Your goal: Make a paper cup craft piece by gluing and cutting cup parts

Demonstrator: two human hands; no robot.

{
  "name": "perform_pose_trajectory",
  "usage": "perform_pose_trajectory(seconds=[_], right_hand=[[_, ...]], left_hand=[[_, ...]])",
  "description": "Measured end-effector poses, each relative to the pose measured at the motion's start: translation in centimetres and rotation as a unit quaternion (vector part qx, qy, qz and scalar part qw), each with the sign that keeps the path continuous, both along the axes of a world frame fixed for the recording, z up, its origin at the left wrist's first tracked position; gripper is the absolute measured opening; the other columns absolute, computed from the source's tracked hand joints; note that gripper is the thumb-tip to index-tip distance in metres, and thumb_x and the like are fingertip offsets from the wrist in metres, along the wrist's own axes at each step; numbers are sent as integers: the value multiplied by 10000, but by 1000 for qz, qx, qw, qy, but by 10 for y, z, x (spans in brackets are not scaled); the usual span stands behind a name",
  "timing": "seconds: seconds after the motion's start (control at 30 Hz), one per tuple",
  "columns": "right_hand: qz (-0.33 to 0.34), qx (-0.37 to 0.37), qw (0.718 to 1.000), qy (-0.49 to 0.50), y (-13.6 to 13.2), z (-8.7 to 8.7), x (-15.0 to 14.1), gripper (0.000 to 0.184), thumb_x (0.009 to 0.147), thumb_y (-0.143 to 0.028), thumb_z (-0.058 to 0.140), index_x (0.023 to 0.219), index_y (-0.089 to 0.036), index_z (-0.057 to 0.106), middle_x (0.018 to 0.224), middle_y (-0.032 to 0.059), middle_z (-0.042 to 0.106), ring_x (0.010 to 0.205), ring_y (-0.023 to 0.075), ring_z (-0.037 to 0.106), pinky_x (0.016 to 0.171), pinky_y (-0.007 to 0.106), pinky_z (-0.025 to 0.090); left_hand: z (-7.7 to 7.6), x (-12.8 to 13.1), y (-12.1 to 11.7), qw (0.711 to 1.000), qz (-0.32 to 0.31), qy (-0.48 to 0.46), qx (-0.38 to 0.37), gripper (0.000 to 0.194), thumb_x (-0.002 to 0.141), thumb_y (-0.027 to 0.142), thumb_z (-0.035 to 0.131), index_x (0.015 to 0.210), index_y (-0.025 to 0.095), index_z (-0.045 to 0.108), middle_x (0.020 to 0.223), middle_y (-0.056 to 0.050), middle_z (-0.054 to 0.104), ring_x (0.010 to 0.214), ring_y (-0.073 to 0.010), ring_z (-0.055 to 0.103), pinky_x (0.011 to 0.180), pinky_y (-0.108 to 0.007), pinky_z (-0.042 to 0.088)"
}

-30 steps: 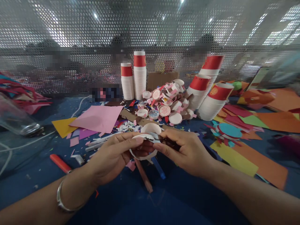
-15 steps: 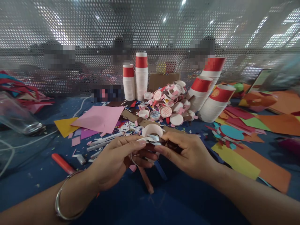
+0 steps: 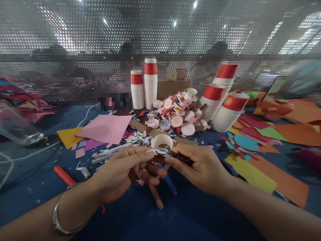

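My left hand (image 3: pixel 130 167) pinches a white paper cup piece (image 3: pixel 151 152) between thumb and fingers, and a thin pale loop hangs by its lower fingers. Closed around the dark handles of small scissors, my right hand (image 3: pixel 200 164) is just to the right. The grey scissor blades (image 3: pixel 164 151) meet the paper piece; whether they are parted I cannot tell. Directly behind them is a short white cup section (image 3: pixel 162 140). A brown marker (image 3: pixel 155 197) and a blue marker (image 3: pixel 171 184) lie below the hands, partly hidden by fingers.
Behind stand stacked paper cups (image 3: pixel 150 87), with more leaning stacks (image 3: pixel 227 113) at right. A heap of cut cup bottoms (image 3: pixel 177 120) lies between. Pink paper (image 3: pixel 106 129), a red marker (image 3: pixel 64 175) and a glass (image 3: pixel 18 125) are left; a turquoise disc (image 3: pixel 244 144) and orange sheets (image 3: pixel 288 182) right.
The scissor blades now lie flatter and lower against the paper piece. My left hand's lower fingers have shifted slightly, and the view has moved a little.
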State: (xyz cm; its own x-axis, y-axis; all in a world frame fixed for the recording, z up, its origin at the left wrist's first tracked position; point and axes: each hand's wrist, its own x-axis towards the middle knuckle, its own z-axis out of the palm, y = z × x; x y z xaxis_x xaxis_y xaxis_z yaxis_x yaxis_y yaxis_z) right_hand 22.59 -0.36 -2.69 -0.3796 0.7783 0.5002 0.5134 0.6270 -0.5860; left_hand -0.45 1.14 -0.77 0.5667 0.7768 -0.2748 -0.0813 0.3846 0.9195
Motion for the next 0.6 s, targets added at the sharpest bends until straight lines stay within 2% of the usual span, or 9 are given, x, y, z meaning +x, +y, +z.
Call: perform_pose_trajectory(seconds=[0.33,0.47,0.6], right_hand=[[4,-18,1000,-18,-1,0,1,383,1032,-401,566,724,-173,576,637,-26,486,583,103,426,557,286,312],[2,-32,999,-27,-1,0,1,381,1031,-410,561,728,-179,583,640,-20,501,591,113,435,566,298,309],[11,-45,999,-21,0,-1,0,394,1034,-422,559,724,-181,585,621,-29,490,566,104,425,547,292,296]], left_hand=[[3,-5,5,998,-16,47,30,309,874,403,749,1022,145,832,922,-171,817,670,-171,727,553,-209,521],[5,-5,7,995,-28,75,65,285,887,407,739,987,156,827,858,-149,814,653,-162,726,561,-203,534],[8,-8,10,989,-44,105,98,275,919,396,703,959,152,822,764,-123,802,532,-114,683,525,-168,517]])
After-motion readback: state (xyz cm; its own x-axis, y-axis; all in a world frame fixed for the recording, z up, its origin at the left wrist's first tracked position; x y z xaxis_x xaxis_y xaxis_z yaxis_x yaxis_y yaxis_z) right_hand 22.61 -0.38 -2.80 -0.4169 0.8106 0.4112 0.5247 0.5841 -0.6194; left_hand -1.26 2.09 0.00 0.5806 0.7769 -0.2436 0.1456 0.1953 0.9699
